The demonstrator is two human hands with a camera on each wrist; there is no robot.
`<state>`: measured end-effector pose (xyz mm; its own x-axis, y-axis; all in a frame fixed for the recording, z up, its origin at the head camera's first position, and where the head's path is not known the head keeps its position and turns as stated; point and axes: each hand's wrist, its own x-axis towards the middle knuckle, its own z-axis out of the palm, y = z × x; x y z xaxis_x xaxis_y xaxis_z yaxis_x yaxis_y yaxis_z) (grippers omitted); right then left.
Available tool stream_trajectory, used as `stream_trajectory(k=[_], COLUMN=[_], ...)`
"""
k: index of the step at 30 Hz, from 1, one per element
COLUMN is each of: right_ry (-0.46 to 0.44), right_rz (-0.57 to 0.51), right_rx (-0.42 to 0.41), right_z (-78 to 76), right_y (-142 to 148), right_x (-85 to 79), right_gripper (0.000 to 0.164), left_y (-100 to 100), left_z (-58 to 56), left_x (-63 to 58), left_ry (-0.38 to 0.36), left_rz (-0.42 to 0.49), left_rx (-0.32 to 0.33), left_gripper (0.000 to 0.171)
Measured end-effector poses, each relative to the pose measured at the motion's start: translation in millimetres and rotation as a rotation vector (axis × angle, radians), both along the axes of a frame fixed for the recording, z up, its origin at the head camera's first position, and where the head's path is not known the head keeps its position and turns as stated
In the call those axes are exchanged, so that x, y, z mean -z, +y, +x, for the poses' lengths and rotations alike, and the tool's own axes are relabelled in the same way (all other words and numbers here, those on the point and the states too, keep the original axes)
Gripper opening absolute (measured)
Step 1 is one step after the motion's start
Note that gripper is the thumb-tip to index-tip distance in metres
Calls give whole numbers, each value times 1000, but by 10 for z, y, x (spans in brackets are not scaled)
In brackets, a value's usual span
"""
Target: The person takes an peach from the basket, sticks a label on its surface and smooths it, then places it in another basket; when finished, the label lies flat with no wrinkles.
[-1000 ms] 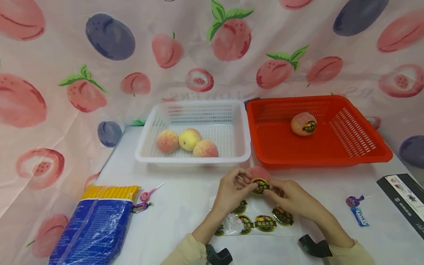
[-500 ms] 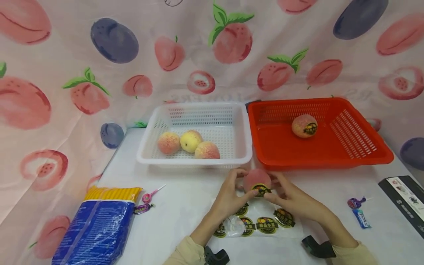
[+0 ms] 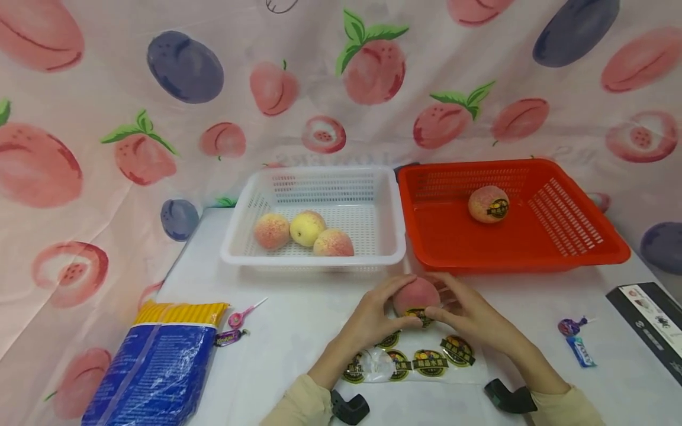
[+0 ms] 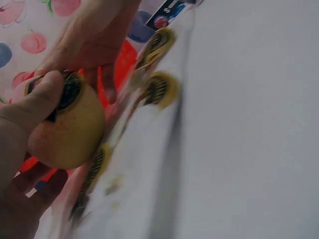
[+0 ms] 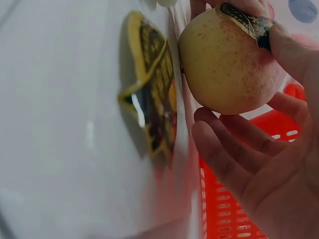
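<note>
Near edge: black wrist devices (image 3: 350,408) at the cuffs of tan sleeves (image 3: 300,405). Near left: blue-and-yellow bag (image 3: 154,370), lying flat. Near centre: sticker sheet (image 3: 418,341) with round black-and-gold stickers, on white table (image 3: 282,358). At its far side: peach (image 3: 415,294), between both hands, black-and-gold label (image 5: 252,25) on its near side. Left hand (image 3: 375,316) curled round peach from the left, thumb on label; right hand (image 3: 473,313) cupped round peach from the right, thumb at label's edge. Contact between peach and table: cannot tell. Left, by the bag: pink lollipop (image 3: 236,320), purple-wrapped candy (image 3: 229,338). Right: blue-wrapped candy (image 3: 581,351), purple lollipop (image 3: 570,326), then black box (image 3: 650,325). Far centre: white basket (image 3: 314,260), three peaches (image 3: 307,228) inside, toward its left. Far right, just beside: red basket (image 3: 453,248), one labelled peach (image 3: 486,205) inside. Farthest: fruit-print cloth (image 3: 186,136).
</note>
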<state>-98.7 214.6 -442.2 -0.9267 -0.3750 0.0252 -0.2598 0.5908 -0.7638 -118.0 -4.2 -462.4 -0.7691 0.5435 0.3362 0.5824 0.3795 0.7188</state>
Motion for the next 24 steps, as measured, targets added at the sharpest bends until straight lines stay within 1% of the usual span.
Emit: stream_trajectory(k=[3,7,10,14,17,21,24], right_ry=[47,91,109,126,135,159,165], right_rz=[44,52,35,18,-3,27,73], right_rx=[-33,-54,-45,-50,-72,-81,-88], right_z=[4,28,35,26,10,-17,-37], right_y=[-29,-47,-39,-15,0,5,1], right_x=[3,17,34,60,69,69,67], right_gripper=[63,69,69,69,70,70,69], left_y=[-13,-23,-25,-29,-47,-131,-190], left_z=[-18,-7,-9,-25,-40,-92,-130], left_x=[18,48,40,9,-13,-31,-27], left_ry=[37,34,-25,-110,-137,-104,-73], left_rz=[4,4,20,38,31,4,-4], left_rx=[-29,-13,15,29,38,73,101], left_gripper=[72,69,67,67,67,65,63])
